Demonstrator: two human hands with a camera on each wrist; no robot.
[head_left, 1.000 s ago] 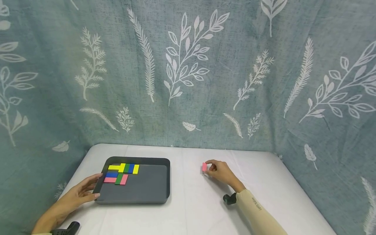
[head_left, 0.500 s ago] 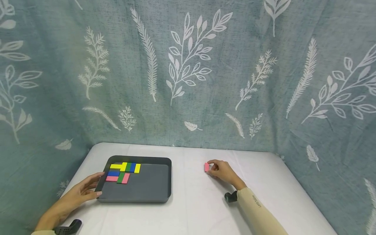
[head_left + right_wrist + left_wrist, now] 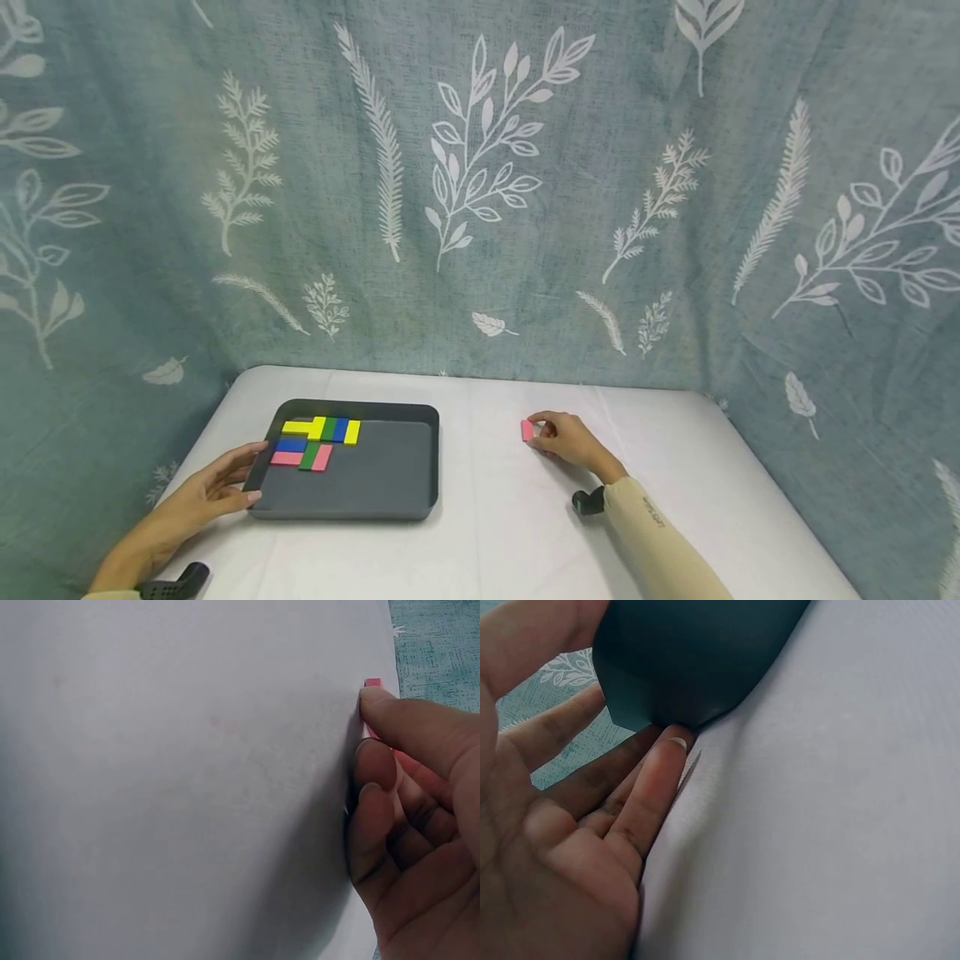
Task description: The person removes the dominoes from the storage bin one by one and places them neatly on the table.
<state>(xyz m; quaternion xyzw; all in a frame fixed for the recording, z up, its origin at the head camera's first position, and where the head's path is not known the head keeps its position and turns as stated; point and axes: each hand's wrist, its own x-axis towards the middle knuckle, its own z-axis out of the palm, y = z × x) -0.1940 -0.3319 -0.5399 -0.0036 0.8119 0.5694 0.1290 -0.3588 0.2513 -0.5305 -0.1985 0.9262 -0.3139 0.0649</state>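
My left hand point(image 3: 197, 493) lies at the left side of a dark grey tray point(image 3: 375, 483), its fairly straight fingers and thumb touching the wall near the front left corner. Seen from the left wrist, those fingers point(image 3: 656, 784) meet the tray's outer wall point(image 3: 690, 667). To the right of the tray, my right hand point(image 3: 570, 440) pinches a small pink block point(image 3: 527, 430) between thumb and fingers, close over the white cloth. In the right wrist view only a pink end of the block point(image 3: 373, 682) and a sliver show past the thumb; the hand hides the remainder.
Inside the tray, toward its back left, several flat blocks lie close together: yellow point(image 3: 297, 427), blue point(image 3: 291, 445), green point(image 3: 309, 456) and pink point(image 3: 322, 457). White cloth point(image 3: 480, 550) covers the table. A leaf-patterned curtain point(image 3: 495, 250) hangs behind and at both sides.
The head view has shifted slightly. Both hands, the tray and the pink block keep about the same places, with the pink block still pinched in my right hand.
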